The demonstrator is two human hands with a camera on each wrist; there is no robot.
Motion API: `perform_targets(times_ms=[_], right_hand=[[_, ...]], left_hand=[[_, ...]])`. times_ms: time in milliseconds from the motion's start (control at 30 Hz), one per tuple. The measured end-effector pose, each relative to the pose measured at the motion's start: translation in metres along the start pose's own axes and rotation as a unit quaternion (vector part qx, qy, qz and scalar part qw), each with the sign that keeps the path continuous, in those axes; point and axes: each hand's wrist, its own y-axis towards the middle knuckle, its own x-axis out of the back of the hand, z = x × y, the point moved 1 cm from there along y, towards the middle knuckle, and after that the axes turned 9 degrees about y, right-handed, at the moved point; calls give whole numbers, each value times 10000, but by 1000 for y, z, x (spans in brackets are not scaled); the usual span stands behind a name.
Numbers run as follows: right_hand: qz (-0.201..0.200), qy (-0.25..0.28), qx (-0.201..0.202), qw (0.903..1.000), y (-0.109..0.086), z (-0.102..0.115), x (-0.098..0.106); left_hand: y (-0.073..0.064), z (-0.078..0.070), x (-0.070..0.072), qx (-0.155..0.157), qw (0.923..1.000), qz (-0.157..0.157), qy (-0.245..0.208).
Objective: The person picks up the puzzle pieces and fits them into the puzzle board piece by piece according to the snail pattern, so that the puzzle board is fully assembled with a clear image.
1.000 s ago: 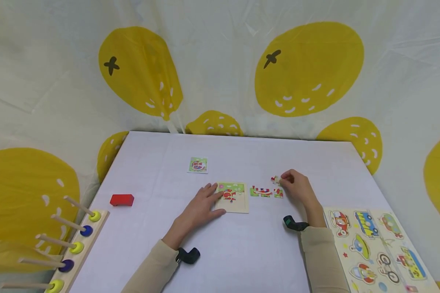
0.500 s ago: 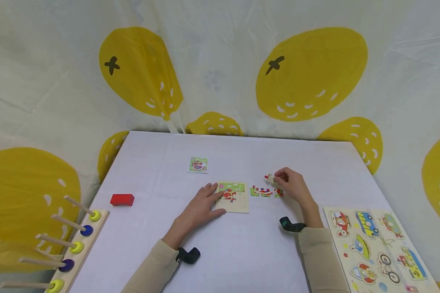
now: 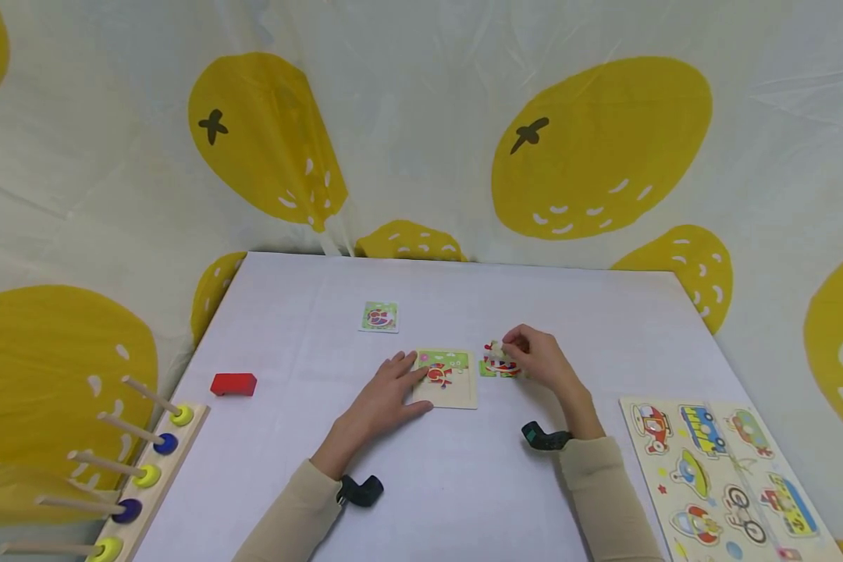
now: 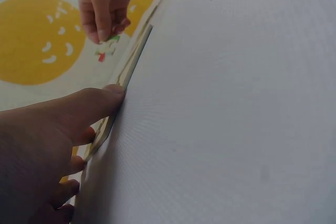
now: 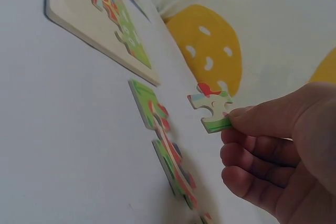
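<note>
My right hand (image 3: 544,361) pinches a jigsaw piece (image 5: 211,107) between thumb and fingers, held up over the table. The piece has a red knob, a cream middle and a green edge. Below it lie several loose jigsaw pieces (image 5: 170,153) in a row, right of the wooden puzzle board (image 3: 461,400); my right hand partly hides them in the head view. Green and red pieces (image 5: 125,27) fill the upper part of the board. My left hand (image 3: 386,396) rests with spread fingers on the board's left side, and its thumb (image 4: 100,102) lies along the edge.
A small picture card (image 3: 379,317) lies behind the board. To the left are a red block (image 3: 234,383) and a wooden peg stand (image 3: 156,476) with yellow and blue rings. A large vehicle puzzle board (image 3: 716,468) lies at front right. A patterned curtain (image 3: 421,140) hangs behind the table.
My right hand has carried the pinched jigsaw piece leftward, toward the puzzle board and over the row of loose pieces. My left hand has stayed in place.
</note>
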Motion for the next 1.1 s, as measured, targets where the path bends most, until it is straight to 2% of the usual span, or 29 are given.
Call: perform_targets(times_ms=[633,867,1100], right_hand=[[638,-12,258,9976,0,18,-33],[738,-184,541,9956,0,22,-44],[913,-125,418,9949,-2,27,-51]], left_hand=[[0,1,0,-66,10000,-51,12],[-1,1,1,-94,9999,-83,-38],[0,2,-1,-114,9998,-126,-35]])
